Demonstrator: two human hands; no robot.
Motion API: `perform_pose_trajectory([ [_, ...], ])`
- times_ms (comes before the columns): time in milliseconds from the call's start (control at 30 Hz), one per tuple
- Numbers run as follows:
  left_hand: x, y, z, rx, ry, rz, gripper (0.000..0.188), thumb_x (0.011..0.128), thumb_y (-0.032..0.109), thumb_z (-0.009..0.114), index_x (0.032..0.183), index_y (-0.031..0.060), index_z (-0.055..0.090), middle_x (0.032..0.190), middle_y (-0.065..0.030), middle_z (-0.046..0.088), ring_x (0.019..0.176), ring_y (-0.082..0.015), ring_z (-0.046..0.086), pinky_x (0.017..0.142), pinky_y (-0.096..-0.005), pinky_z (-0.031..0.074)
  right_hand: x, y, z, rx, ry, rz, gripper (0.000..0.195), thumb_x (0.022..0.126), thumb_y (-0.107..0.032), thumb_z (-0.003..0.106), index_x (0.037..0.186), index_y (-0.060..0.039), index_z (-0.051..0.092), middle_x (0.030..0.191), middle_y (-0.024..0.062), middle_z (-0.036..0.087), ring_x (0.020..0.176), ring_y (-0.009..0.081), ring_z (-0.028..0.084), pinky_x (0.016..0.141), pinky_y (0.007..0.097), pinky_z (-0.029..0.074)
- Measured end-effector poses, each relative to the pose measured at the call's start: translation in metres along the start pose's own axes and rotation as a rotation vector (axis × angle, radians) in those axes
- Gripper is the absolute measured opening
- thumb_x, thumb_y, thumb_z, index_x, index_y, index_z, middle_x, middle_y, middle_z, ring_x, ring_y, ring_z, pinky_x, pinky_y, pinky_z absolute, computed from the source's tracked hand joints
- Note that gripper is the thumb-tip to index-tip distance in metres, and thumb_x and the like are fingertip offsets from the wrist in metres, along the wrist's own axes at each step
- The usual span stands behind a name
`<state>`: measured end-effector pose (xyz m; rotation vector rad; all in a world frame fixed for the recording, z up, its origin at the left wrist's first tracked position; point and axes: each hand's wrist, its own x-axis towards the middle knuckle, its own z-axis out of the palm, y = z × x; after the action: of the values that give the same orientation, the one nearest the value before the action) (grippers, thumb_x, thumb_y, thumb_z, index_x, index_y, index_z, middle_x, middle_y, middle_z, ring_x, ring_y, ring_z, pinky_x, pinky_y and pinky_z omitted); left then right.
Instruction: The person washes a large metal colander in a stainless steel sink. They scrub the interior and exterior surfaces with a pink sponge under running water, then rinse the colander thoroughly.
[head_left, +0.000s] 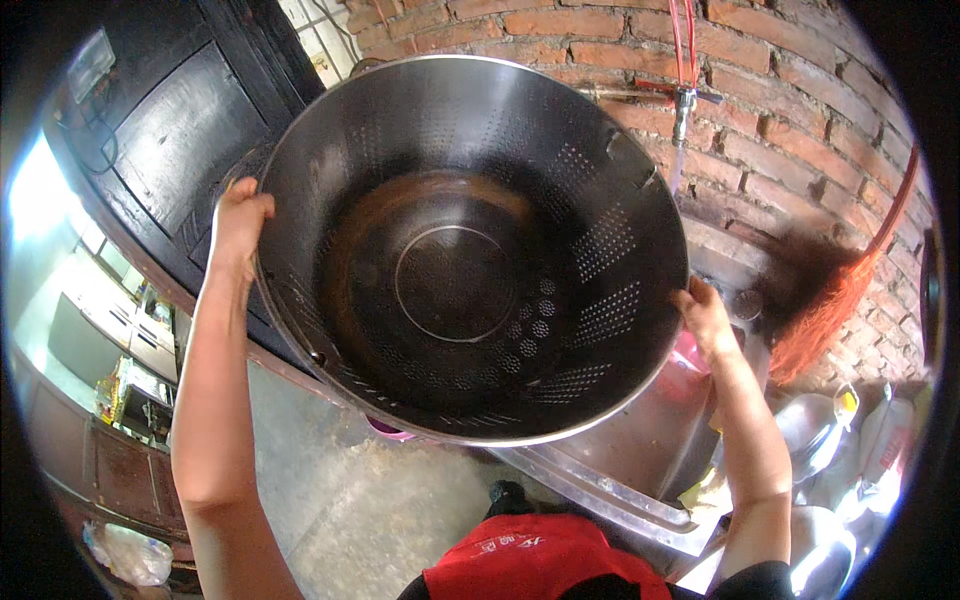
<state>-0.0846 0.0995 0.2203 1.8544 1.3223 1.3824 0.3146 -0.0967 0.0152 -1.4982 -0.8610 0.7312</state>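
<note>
A large, round, dark metal strainer basin (457, 281) is held up in front of me, tilted so that I look into it. Groups of small holes pierce its wall and base, and a thin ring marks the middle of its bottom. My left hand (244, 214) grips the rim on the left side. On the opposite rim, lower down, my right hand (703, 315) has its thumb over the edge and its fingers behind, mostly hidden. Both arms are stretched out.
Below right is a metal sink (630, 525), with a pink plastic thing (688, 351) in it. A tap (684, 101) and orange-red broom (832, 307) are by the brick wall (750, 150). Plastic containers (814, 427) stand right; a dark wooden door (191, 135) is left.
</note>
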Motion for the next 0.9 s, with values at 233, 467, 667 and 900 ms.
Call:
perform_pose_trajectory([
  [233, -0.039, -0.054, 0.030, -0.145, -0.086, -0.258, 0.010, 0.055, -0.002, 0.042, 0.064, 0.0015, 0.046, 0.061, -0.0022, 0.043, 0.055, -0.0132, 0.042, 0.050, -0.0238, 0.033, 0.019, 0.016, -0.038, -0.176, -0.042, 0.072, 0.017, 0.070, -0.012, 0.045, 0.072, 0.0026, 0.053, 0.053, 0.0022, 0.047, 0.046, 0.0090, 0.043, 0.042, 0.0228, 0.035],
  [467, -0.062, -0.112, 0.037, -0.260, -0.048, -0.466, 0.010, 0.056, -0.001, 0.041, 0.065, 0.0046, 0.039, 0.061, -0.0027, 0.039, 0.055, -0.0147, 0.042, 0.053, -0.0268, 0.036, 0.072, -0.014, -0.028, -0.332, -0.103, 0.000, 0.018, 0.072, -0.016, 0.052, 0.064, 0.0003, 0.050, 0.049, 0.0043, 0.045, 0.041, 0.0120, 0.045, 0.039, 0.0239, 0.039],
  [667, -0.064, -0.143, 0.031, -0.184, -0.070, -0.470, 0.007, 0.060, 0.002, 0.043, 0.060, 0.0072, 0.038, 0.059, -0.0006, 0.036, 0.055, -0.0117, 0.037, 0.052, -0.0252, 0.032, 0.098, -0.034, -0.015, -0.244, -0.109, -0.025, 0.021, 0.071, -0.019, 0.052, 0.063, 0.0007, 0.048, 0.050, 0.0057, 0.046, 0.041, 0.0132, 0.046, 0.036, 0.0246, 0.040],
  [900, -0.083, -0.111, 0.037, 0.349, -0.049, 0.049, 0.031, 0.076, 0.013, 0.047, 0.105, 0.0038, 0.039, 0.097, -0.0079, 0.046, 0.091, -0.0179, 0.044, 0.079, -0.0278, 0.035, 0.117, -0.035, -0.009, -0.286, -0.038, -0.053, 0.026, 0.074, -0.022, 0.050, 0.064, 0.0019, 0.048, 0.053, 0.0072, 0.048, 0.038, 0.0132, 0.047, 0.034, 0.0260, 0.041],
])
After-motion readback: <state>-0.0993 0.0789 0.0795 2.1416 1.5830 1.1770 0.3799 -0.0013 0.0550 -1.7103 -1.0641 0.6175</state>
